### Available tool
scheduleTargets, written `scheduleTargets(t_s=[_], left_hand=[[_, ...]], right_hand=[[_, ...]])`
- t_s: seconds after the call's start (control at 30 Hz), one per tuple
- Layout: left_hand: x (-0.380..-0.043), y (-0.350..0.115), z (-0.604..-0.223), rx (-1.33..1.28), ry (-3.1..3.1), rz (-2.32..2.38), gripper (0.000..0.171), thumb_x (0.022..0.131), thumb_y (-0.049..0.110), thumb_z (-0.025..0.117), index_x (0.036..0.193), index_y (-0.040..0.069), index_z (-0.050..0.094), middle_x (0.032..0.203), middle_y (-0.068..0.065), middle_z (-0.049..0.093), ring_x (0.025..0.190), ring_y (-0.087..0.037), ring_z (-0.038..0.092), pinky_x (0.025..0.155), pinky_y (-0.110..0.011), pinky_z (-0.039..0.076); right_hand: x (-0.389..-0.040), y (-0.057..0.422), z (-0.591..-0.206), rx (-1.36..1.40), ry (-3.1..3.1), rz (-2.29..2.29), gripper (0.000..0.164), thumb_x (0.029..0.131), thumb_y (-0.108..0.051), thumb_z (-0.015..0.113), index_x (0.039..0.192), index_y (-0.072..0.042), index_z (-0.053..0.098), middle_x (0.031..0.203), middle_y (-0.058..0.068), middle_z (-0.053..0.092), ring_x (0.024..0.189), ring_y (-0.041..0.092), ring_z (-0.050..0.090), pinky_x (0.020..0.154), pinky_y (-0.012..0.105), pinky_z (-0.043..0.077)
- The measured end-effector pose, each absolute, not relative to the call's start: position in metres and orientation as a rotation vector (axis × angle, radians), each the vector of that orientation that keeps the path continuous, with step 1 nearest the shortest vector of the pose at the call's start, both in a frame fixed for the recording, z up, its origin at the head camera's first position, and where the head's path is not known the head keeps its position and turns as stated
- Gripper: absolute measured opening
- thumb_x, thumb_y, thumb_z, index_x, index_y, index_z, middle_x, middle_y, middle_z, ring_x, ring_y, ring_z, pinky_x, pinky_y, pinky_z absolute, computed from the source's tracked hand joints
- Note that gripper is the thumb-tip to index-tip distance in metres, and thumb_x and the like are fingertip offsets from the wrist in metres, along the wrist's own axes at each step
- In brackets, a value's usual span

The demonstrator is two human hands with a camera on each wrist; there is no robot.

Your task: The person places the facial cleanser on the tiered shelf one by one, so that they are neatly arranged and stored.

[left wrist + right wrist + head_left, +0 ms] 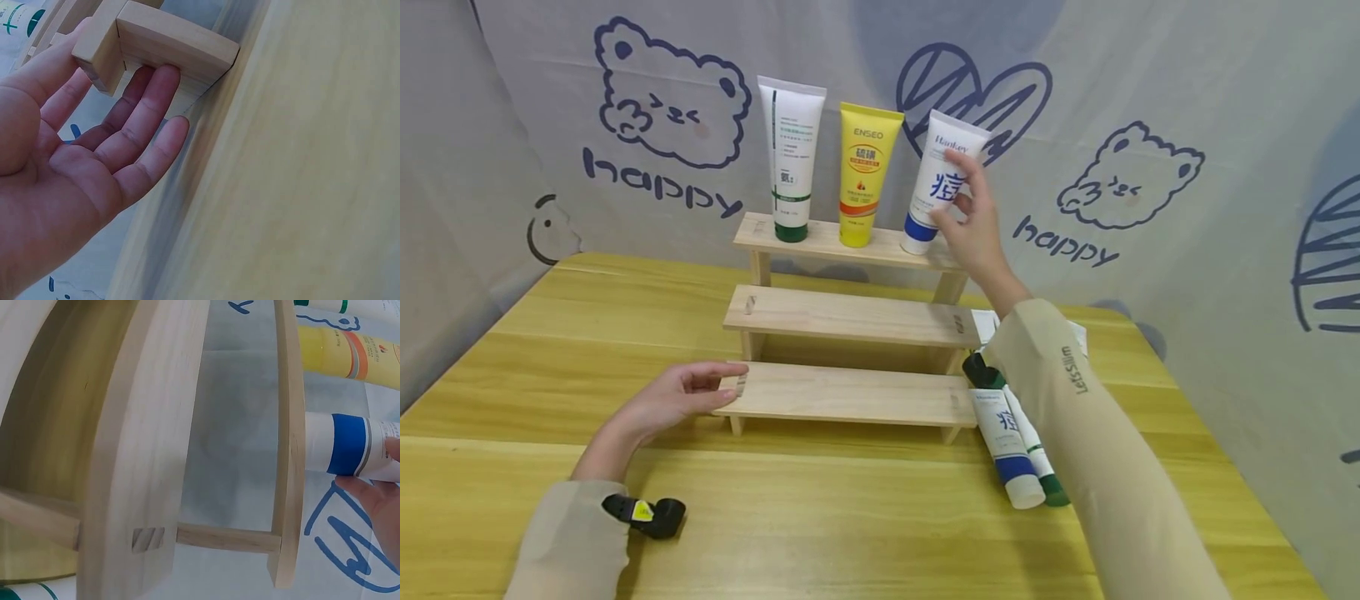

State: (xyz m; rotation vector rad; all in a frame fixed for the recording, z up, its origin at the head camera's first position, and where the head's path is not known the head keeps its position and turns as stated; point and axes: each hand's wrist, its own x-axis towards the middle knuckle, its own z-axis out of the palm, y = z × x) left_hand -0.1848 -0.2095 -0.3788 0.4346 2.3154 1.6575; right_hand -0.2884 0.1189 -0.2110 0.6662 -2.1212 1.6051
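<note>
A three-step wooden display stand (850,312) stands on the table. On its top step are a white tube with a green cap (792,162), a yellow tube (868,171) and, at the right, a white tube with a blue band (934,187). My right hand (973,212) pinches that last tube between thumb and fingers; it leans slightly, its cap end at the step, as the right wrist view also shows. My left hand (673,400) grips the left end of the lowest step, several fingers (147,115) reaching its underside in the left wrist view.
Right of the stand lie another white tube with a blue band (1003,446) and a white tube with a green cap (1056,490), with more tubes partly hidden by my right sleeve (1075,433). A patterned cloth (820,42) hangs behind the wooden table (820,517).
</note>
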Motion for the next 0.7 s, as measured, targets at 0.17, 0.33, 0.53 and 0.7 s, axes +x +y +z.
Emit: scheduleTargets(t_s=[0.17, 0.33, 0.53, 0.7], left_hand=[[-0.186, -0.21, -0.379, 0.435, 2.315, 1.66, 0.049, 0.089, 0.022, 0.057, 0.129, -0.003, 0.044, 0.139, -0.024, 0.026, 0.125, -0.042, 0.021, 0.095, -0.052, 0.025], [-0.186, -0.21, -0.379, 0.432, 2.315, 1.662, 0.049, 0.089, 0.022, 0.057, 0.129, -0.002, 0.044, 0.139, -0.023, 0.027, 0.125, -0.042, 0.022, 0.095, -0.051, 0.025], [-0.186, -0.21, -0.379, 0.434, 2.318, 1.657, 0.049, 0.089, 0.022, 0.057, 0.129, -0.002, 0.044, 0.139, -0.024, 0.026, 0.125, -0.042, 0.021, 0.095, -0.052, 0.025], [-0.186, -0.21, -0.38, 0.432, 2.32, 1.654, 0.049, 0.089, 0.023, 0.057, 0.129, -0.002, 0.044, 0.138, -0.024, 0.027, 0.123, -0.041, 0.024, 0.093, -0.05, 0.028]], right_hand=[[-0.29, 0.119, -0.21, 0.69, -2.176, 1.571, 0.06, 0.079, 0.022, 0.045, 0.132, -0.004, 0.031, 0.13, 0.013, 0.036, 0.114, 0.029, 0.044, 0.086, 0.035, 0.042], [-0.292, 0.12, -0.21, 0.697, -2.193, 1.602, 0.06, 0.081, 0.021, 0.044, 0.132, -0.005, 0.029, 0.131, 0.014, 0.033, 0.119, 0.027, 0.04, 0.089, 0.033, 0.039], [-0.293, 0.125, -0.211, 0.698, -2.183, 1.611, 0.061, 0.081, 0.021, 0.045, 0.134, -0.005, 0.028, 0.133, 0.013, 0.031, 0.121, 0.026, 0.038, 0.091, 0.032, 0.038], [-0.292, 0.131, -0.217, 0.717, -2.145, 1.628, 0.065, 0.08, 0.018, 0.051, 0.135, -0.004, 0.028, 0.136, 0.012, 0.031, 0.119, 0.024, 0.039, 0.089, 0.037, 0.039]])
